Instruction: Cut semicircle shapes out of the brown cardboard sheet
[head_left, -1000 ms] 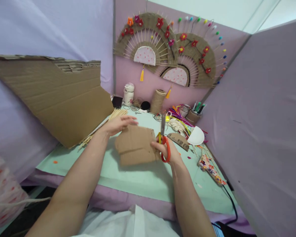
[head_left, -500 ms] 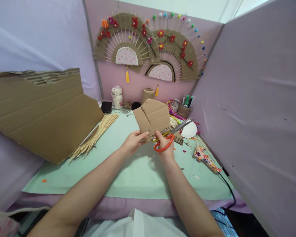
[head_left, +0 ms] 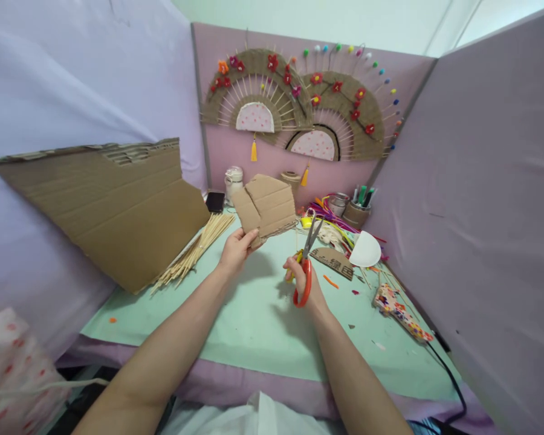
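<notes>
My left hand (head_left: 238, 248) pinches the lower edge of a creased cardboard piece (head_left: 272, 205), held up above the table. To its right, my right hand (head_left: 304, 279) grips a pair of scissors (head_left: 305, 266) with red and yellow handles. The scissor blades point up and stand slightly apart, clear of the cardboard. Beyond the right hand a half-round cardboard piece (head_left: 333, 261) with printed characters lies on the table, with a white half-round piece (head_left: 365, 249) beside it.
A large cardboard sheet (head_left: 113, 211) leans at left, by a bundle of thin wooden sticks (head_left: 194, 251). At right lie a flower-patterned glue gun (head_left: 401, 314) with a black cord and colourful pipe cleaners (head_left: 329, 214). A pen holder (head_left: 357, 211) stands behind. Decorated cardboard fans (head_left: 254, 78) hang on the back panel.
My hands have moved apart: the left has carried the cardboard leftward, and the right has brought the scissors away from it, blades turned upward. The camera view has shifted a little.
</notes>
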`<state>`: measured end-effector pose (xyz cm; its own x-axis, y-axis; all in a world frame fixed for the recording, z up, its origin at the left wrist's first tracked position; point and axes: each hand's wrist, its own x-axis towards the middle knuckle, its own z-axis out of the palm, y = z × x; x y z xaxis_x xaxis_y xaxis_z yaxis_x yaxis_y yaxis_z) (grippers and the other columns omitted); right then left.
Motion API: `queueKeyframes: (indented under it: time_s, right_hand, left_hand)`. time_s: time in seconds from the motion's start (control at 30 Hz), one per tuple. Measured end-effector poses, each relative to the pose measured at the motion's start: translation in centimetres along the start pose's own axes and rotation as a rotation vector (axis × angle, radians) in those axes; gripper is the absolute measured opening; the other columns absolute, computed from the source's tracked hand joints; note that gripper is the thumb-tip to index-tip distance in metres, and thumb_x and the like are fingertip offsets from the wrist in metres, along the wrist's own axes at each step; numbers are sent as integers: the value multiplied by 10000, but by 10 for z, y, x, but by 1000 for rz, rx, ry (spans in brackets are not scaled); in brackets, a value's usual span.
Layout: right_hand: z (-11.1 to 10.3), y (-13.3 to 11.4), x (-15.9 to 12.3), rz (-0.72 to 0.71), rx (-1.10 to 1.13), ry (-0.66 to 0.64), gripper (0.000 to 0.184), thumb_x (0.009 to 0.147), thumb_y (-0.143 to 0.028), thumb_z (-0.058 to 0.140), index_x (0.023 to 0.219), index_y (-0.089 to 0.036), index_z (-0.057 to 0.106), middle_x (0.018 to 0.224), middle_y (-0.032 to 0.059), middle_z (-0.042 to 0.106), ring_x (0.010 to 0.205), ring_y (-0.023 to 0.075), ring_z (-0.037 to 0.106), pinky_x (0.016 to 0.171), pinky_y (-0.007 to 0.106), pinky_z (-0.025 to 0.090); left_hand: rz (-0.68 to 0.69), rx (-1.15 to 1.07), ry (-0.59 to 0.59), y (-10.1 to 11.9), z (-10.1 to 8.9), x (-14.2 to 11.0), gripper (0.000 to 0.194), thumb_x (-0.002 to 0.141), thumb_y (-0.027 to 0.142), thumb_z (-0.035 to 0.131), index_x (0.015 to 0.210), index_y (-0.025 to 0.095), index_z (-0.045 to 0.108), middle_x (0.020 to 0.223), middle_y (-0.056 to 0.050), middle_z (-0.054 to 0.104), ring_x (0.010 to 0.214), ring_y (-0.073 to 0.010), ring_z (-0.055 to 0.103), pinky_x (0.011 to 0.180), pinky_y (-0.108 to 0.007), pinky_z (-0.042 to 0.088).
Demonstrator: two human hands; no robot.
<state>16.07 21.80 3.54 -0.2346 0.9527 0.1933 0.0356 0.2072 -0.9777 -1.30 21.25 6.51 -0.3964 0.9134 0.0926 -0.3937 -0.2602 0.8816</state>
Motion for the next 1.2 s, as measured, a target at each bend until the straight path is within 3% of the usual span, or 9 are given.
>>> queueKeyframes:
  time_s: [0.17,0.27,0.67,0.93,1.2]
  right_hand:
    - [5,-2,-9,24,-145,-226,325,828,-532,514,800,-209,494,648,-24,529,643,157,505,633,282,397]
    - [8,-4,-15,38,-208,-291,335,828,-539,519,772,-210,493,621,-30,500,589,146,454,566,269,360]
    - [11,-10,-19,14,-307,-337,348,806,-513,543,677,-211,426,626,-30,498,586,133,414,547,261,309]
    - [11,-10,-19,25,-314,-360,350,808,-528,541,699,-215,428,644,-29,497,599,141,428,558,265,319]
    - [11,-9,-19,18,-303,-359,362,802,-537,560,706,-219,417,663,-29,502,610,141,429,563,263,305]
  left_hand:
    - [125,59,65,11,-14,8,393,646,396,756,938,168,622,945,-52,713,757,-156,685,724,-283,524]
    - [166,97,83,16,-19,10,380,676,423,727,936,174,606,961,-53,705,748,-152,690,676,-255,512]
    - [233,156,44,15,-20,8,395,719,470,692,952,174,570,923,-54,703,706,-164,701,630,-251,506]
    - [254,40,3,13,-15,8,394,677,427,746,938,166,608,919,-51,714,855,-197,684,830,-364,541]
    - [196,11,-36,12,-6,-1,363,685,404,748,923,165,613,896,-46,716,830,-197,688,841,-389,538]
